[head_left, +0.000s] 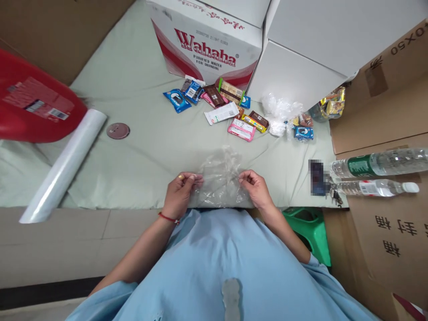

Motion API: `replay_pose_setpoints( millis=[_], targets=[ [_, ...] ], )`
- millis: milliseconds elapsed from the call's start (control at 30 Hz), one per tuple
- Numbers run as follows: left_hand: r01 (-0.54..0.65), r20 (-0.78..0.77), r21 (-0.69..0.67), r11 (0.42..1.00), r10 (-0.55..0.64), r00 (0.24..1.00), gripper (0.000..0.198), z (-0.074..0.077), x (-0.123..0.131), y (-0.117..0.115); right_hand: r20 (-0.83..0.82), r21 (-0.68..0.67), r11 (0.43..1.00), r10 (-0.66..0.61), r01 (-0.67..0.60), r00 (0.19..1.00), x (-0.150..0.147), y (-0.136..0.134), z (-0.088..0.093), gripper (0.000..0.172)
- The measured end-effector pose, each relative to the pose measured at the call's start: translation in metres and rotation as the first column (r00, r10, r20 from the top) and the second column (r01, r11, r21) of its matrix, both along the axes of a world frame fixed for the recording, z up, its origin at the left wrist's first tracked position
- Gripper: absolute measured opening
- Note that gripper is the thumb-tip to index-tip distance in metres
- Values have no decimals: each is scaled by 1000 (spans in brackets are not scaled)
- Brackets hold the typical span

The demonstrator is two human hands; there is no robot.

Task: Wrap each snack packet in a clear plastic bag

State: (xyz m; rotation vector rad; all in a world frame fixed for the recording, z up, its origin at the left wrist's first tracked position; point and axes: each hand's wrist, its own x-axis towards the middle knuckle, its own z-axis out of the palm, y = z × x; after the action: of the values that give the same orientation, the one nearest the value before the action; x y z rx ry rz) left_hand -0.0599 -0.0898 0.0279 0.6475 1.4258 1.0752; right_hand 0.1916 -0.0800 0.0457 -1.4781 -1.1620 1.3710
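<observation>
Left hand (pixel 179 191), with ring and red cord bracelet (pixel 169 218): thumb and fingers pinched on the left side of a clear plastic bag (pixel 219 178). Right hand (pixel 257 189): fingertips pinched at the bag's right side. Bag: crumpled, between both hands, at the near edge of the cloth-covered worktop (pixel 143 165).

Remaining items, left to right:
- Red container (pixel 36 96), labelled, at far left.
- Whitish roll (pixel 63 167), slanting past the worktop's near edge.
- Round brown disc (pixel 118 130), flat.
- Carton (pixel 209 49), marked "Wahaha", at the back; assorted wrapped snacks (pixel 220 113) before it.
- Crumpled clear plastic (pixel 281 109), by white boxes (pixel 294 71).
- Green stool (pixel 321 236), below worktop level.
- Dark item (pixel 317 178), blurred, beside keys (pixel 335 196).
- Two clear bottles (pixel 388 162), side by side, one green-labelled.
</observation>
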Motion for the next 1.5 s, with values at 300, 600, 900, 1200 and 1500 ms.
replay_pose_setpoints(
  millis=[300,600,900,1200,1500],
  targets=[
    [396,-497,115,911,-293,817,58,18,-38,-4,151,-104,880,475,-464,867,44,5,17,81],
    [574,-798,110,811,-272,538,53,22,7,38,281,34,955,274,-295,920,-1,20,11,34],
    [-12,-123,112,994,26,992,18,1,-14,44,19,-143,989,-24,27,1000,36,16,6,45],
    [240,-191,62,969,-225,956,43,14,-6,33,594,135,870,312,-475,741,41,29,16,73],
    [319,40,-96,943,-317,948,73,23,-22,37,249,100,995,-16,-9,968,20,52,-8,38]
  ],
)
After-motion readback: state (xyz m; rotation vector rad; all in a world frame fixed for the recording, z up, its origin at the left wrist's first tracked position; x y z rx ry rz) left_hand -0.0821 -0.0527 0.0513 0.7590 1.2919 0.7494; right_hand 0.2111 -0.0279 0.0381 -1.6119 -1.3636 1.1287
